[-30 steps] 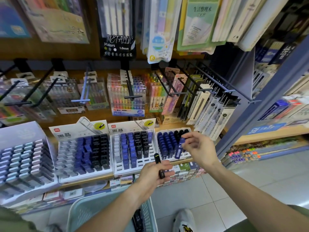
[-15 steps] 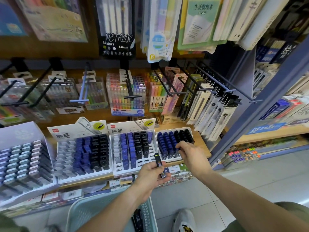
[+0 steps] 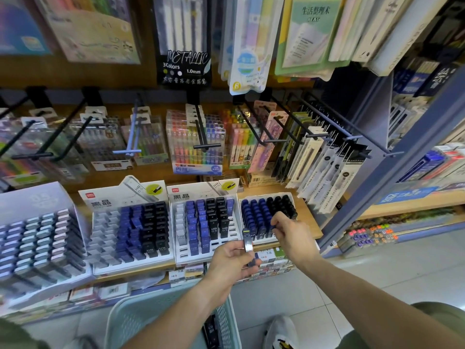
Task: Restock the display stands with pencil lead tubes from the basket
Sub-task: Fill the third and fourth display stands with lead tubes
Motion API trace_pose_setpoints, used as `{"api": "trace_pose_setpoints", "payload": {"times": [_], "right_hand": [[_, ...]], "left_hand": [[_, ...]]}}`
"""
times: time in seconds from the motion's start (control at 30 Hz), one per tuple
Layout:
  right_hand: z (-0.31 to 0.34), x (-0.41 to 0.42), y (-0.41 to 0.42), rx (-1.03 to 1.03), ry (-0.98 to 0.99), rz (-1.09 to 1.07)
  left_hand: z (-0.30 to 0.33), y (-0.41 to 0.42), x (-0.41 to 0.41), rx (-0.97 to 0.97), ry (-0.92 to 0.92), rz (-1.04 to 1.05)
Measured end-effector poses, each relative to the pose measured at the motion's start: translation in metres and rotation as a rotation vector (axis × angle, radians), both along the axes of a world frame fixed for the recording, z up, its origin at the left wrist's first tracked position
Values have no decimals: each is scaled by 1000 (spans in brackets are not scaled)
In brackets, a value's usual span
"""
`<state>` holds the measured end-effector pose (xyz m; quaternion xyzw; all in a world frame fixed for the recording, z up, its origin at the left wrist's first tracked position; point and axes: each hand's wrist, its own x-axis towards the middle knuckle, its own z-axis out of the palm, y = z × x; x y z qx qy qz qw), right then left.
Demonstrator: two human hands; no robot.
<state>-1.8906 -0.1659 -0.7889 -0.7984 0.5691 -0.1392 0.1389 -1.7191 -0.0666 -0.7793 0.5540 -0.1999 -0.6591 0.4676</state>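
Three white display stands of blue and black pencil lead tubes sit on the wooden shelf: left stand (image 3: 100, 200), middle stand (image 3: 176, 244), right stand (image 3: 264, 195). My left hand (image 3: 231, 263) grips a black lead tube (image 3: 247, 244) upright in front of the middle and right stands. My right hand (image 3: 294, 238) reaches into the front rows of the right stand, with thumb and fingers pinching a blue tube (image 3: 273, 225) there. Below my left forearm stands the pale green basket (image 3: 118, 311), with a black tube (image 3: 211, 331) showing inside it.
A larger stand of grey tubes (image 3: 37, 235) sits at the far left. Pen packs hang on black hooks (image 3: 203, 146) above the stands. Refill packs (image 3: 327, 170) hang close to the right stand. A grey shelf post (image 3: 392, 157) rises at right. My shoe (image 3: 281, 333) is on the tiled floor.
My right hand has come down with the blue tube from above the right stand into its front rows. My left hand has kept hold of the black tube and barely moved.
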Motion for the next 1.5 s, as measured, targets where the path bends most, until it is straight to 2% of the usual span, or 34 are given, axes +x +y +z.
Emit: {"api": "trace_pose_setpoints", "payload": {"times": [0.13,0.23,0.27,0.4,0.53,0.63,0.8,1.07,1.13,1.27,1.33,1.4,1.5], "right_hand": [[2,1,0,31,19,-27],[10,3,6,-41,101,-63],[15,5,8,-56,75,-78],[41,22,22,267,-374,-135],[45,18,29,402,-492,-74],[58,8,26,459,-608,-36],[65,1,27,351,-596,27],[72,-12,23,253,-612,-78],[78,-21,12,157,-604,-164],[80,-39,-5,-57,-428,-266],[74,-41,-7,-68,-365,-259],[68,-40,-7,-75,-319,-248],[66,-39,-12,-109,-278,-217]], "left_hand": [[3,4,0,-34,3,-1],[3,4,1,-55,-5,17],[3,4,2,-63,-20,20],[3,2,-1,-112,-149,4],[4,4,-12,-188,-281,-28],[8,4,-15,-180,-208,4],[15,2,-15,-189,-194,30],[18,-4,-18,-262,-303,-34],[20,-9,-19,-339,-440,-101],[11,-17,-10,-581,-1109,-282],[2,-21,-6,-628,-1332,-382],[-8,-22,-6,-609,-1432,-481],[-18,-20,-8,-572,-1470,-573]]}}
